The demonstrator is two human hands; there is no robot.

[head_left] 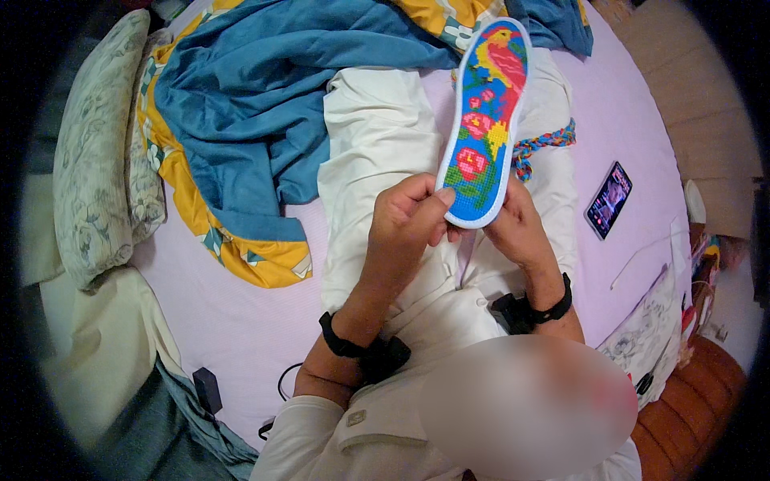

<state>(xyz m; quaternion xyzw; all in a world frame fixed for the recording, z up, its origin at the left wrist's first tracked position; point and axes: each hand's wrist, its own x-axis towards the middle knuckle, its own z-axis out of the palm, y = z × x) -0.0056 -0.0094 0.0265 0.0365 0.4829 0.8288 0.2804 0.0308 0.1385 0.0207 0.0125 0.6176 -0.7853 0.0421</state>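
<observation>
Between my two hands is an embroidered shoe insole (487, 120), blue with a white edge, stitched with a red and yellow bird at its far end and pink flowers below. My left hand (405, 220) pinches the near end, thumb on top and fingers curled beneath. Against the near right edge rests my right hand (517, 224), its fingers mostly hidden behind the insole. A braided bundle of multicoloured thread (545, 144) lies on my right trouser leg, just right of the insole.
I sit with white trousers (377, 152) stretched out on a pale pink sheet (224, 313). A blue and yellow quilt (241, 104) is bunched at the left and far side. A lit phone (609, 200) lies to the right; a patterned pillow (100, 152) stands far left.
</observation>
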